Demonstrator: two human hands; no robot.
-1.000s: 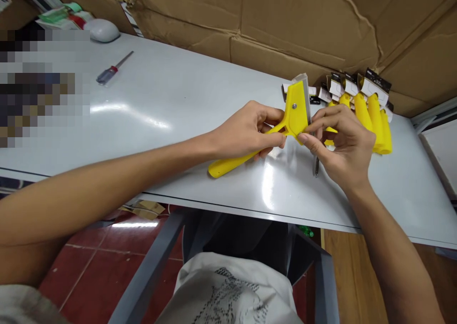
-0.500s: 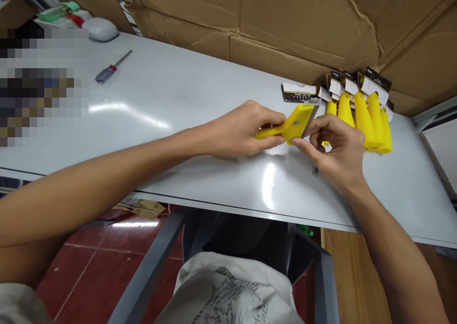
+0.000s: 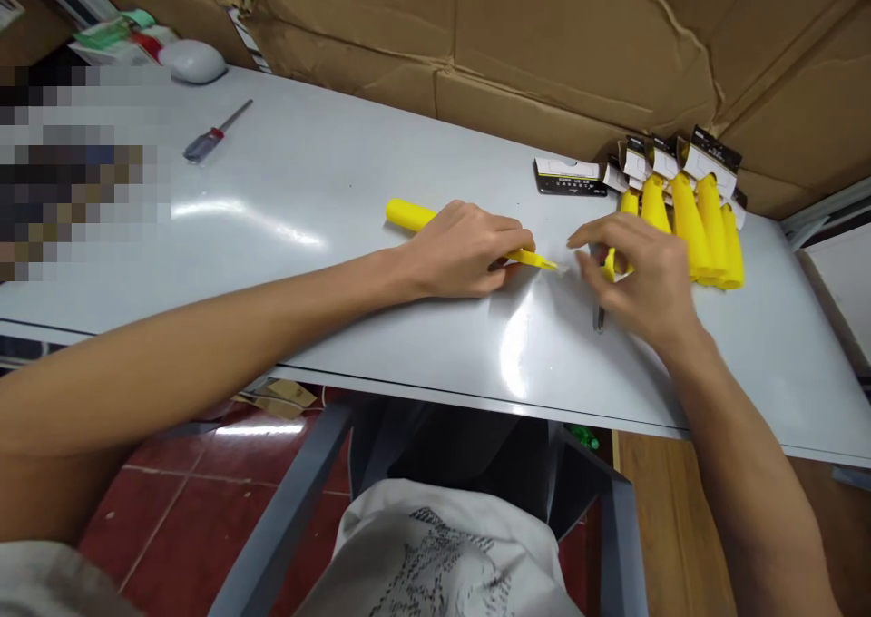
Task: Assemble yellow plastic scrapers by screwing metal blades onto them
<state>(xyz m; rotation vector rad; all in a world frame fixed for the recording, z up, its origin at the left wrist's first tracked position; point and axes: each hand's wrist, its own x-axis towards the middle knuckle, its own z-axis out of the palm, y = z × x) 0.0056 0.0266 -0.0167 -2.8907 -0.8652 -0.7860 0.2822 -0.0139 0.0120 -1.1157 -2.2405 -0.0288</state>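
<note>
My left hand [image 3: 469, 249] is closed round a yellow scraper [image 3: 410, 215] just above the white table. Its rounded handle sticks out to the left of the hand. Past the fingertips on the right, its flat head shows edge-on. My right hand [image 3: 646, 268] hovers a short way to the right, thumb and forefinger apart, with nothing visible between the tips. Beneath this hand lies a slim metal piece [image 3: 600, 318], partly covered, and a bit of yellow beside it; I cannot tell what kind it is.
Several yellow-handled scrapers [image 3: 692, 227] with black and white cards lie in a row at the right. A loose card [image 3: 570, 177] is beside them. At the left are a screwdriver [image 3: 212, 136] and a white rounded object [image 3: 193, 61]. Cardboard [image 3: 531, 45] lines the back.
The scraper has turned from face-up to edge-on, and its handle now shows left of my left hand. My right hand has come away from the scraper's head, its fingers parted.
</note>
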